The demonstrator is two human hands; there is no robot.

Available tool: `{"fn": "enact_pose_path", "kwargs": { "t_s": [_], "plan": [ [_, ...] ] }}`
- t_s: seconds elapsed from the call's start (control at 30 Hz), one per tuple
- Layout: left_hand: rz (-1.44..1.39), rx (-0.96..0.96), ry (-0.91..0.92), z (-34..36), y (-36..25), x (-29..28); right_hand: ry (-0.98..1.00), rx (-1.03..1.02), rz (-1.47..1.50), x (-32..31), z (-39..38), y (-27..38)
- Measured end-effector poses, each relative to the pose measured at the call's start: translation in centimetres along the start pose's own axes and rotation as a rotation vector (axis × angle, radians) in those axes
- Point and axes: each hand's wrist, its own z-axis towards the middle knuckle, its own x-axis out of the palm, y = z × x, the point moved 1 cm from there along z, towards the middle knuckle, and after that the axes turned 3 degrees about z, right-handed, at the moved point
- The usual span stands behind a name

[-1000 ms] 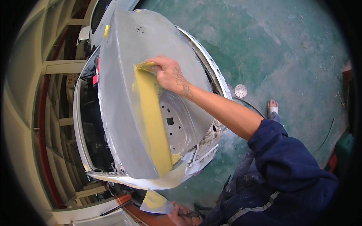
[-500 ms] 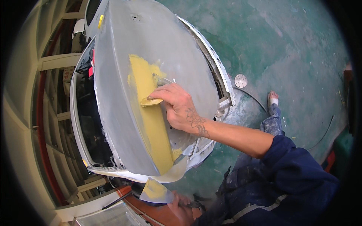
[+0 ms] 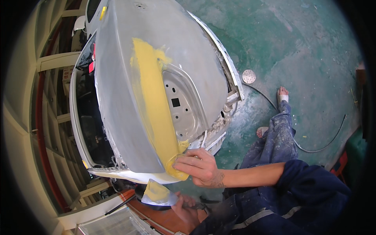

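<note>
In my right hand (image 3: 203, 167) is a small spreader (image 3: 177, 166) coated in yellow filler, pinched between my fingers at the near end of a long yellow filler strip (image 3: 154, 100). This strip runs along a grey car body panel (image 3: 117, 82), beside a recess with several holes (image 3: 182, 102). Below the panel, my left hand (image 3: 186, 208) is closed round the dark handle of a putty knife (image 3: 171, 199). A lump of yellow filler (image 3: 156, 191) sits on its wide blade.
On the green floor (image 3: 313, 51) lie a round perforated disc (image 3: 248, 76) and a dark hose (image 3: 329, 147). My feet (image 3: 282, 95) are to the right of the car. Shelving with a red pipe (image 3: 40, 113) stands at the left; a reddish-brown surface (image 3: 156, 217) is under my left hand.
My right hand has drawn the spreader down the strip to its near end, uncovering the recess. The strip looks longer and smoother. My left hand still holds the putty knife low down.
</note>
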Motion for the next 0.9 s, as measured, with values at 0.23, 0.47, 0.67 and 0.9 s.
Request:
{"fn": "enact_pose_path", "kwargs": {
  "t_s": [0.23, 0.47, 0.67, 0.9],
  "plan": [
    [-0.024, 0.081, -0.069, -0.5, 0.2, -1.7, 0.014, -0.025, 0.071, -1.8, -0.7, 0.6],
    [0.035, -0.133, -0.161, -7.2, -5.0, -0.2, -0.303, 0.051, 0.135, -4.9, 21.4, -10.4],
    [0.076, -0.174, -0.287, -7.5, -5.9, 6.0, -0.177, 0.152, 0.149, -3.9, 29.8, -13.8],
    [0.094, -0.327, -0.358, -7.4, -7.6, 9.4, -0.115, 0.223, 0.187, -3.3, 28.5, -13.5]
  ]
}}
